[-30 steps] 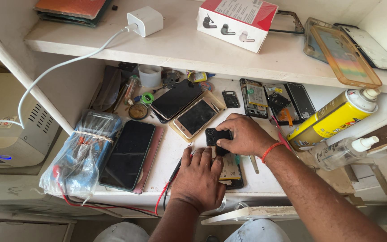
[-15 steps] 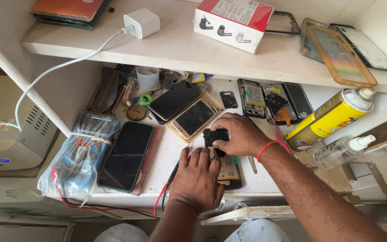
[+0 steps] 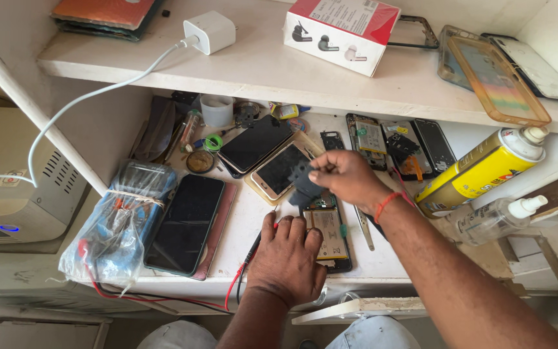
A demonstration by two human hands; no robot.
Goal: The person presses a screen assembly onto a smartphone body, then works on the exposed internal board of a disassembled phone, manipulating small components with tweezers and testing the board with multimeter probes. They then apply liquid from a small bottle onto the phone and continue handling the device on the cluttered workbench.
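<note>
The left hand (image 3: 287, 253) lies flat, fingers together, pressing the opened phone (image 3: 328, 236) with its glossy rectangular battery onto the white bench (image 3: 382, 258). Just above it, the right hand (image 3: 343, 178) pinches a thin matte black part (image 3: 303, 183).

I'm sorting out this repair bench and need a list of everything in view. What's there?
opened phone: 1, back off, yellowish battery showing, desk centre
dark part: 1, black, pinched above the opened phone
intact phones: 3, dark screens, desk left and centre
stripped phone bodies: about 3, desk back right
tweezers: 1, metal, right of the opened phone
plastic bag: 1, clear and blue, desk left
spray can: 1, yellow, desk right
charger: 1, white, shelf
box: 1, red and white, shelf
left hand: resting on the opened phone
right hand: holding the dark part
</note>
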